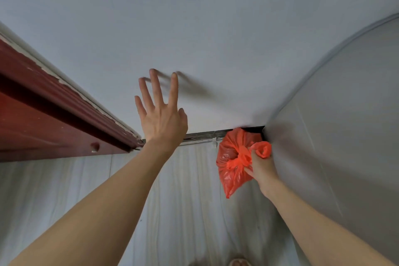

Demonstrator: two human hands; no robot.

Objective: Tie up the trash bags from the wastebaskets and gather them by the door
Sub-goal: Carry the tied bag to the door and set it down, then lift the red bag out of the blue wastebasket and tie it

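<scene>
A small red plastic trash bag (232, 157), knotted at its top, hangs low in the corner where the white wall meets the grey surface on the right. My right hand (262, 168) grips the bag by its knot and bunched handles. My left hand (160, 112) is raised with its fingers spread, close to or touching the white wall, and holds nothing. The dark red door frame (54, 112) runs along the left, its foot near my left wrist.
A white wall (216, 39) fills the view ahead. A grey panel (345, 125) stands on the right. Pale wood-look flooring (190, 211) lies below, with a dark skirting strip (203, 136) at the wall's foot. A toe (238, 262) shows at the bottom edge.
</scene>
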